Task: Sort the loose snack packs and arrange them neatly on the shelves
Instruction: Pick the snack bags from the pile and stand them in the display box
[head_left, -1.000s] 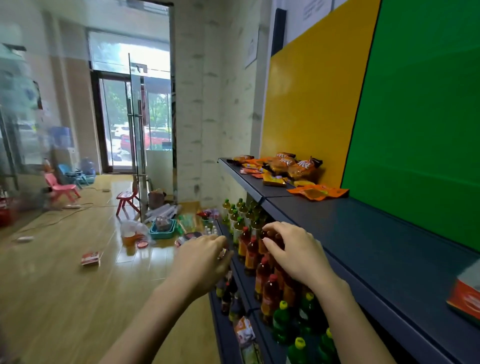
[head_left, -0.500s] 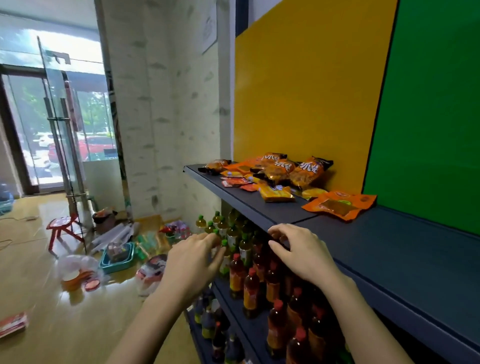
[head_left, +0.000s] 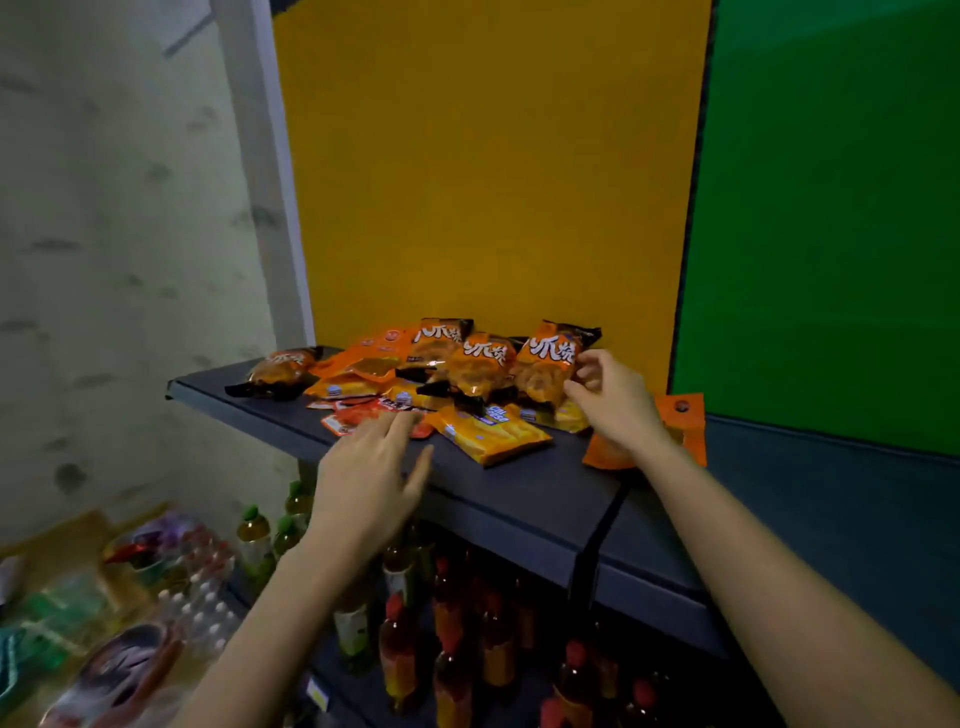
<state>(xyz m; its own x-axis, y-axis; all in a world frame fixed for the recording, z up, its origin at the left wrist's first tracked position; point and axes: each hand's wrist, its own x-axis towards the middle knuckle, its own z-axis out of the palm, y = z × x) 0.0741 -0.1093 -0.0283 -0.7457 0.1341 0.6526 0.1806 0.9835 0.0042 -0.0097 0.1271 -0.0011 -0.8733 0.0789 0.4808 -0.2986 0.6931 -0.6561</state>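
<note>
On the dark metal shelf (head_left: 519, 499), right hand (head_left: 615, 410) pinched a puffy orange foil bag (head_left: 545, 366) for sorting, left hand (head_left: 366, 473) spread flat.

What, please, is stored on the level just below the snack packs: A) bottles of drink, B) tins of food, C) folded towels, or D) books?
A: bottles with red and green caps stand in rows beneath the dark shelf that carries the snack packs.
</note>
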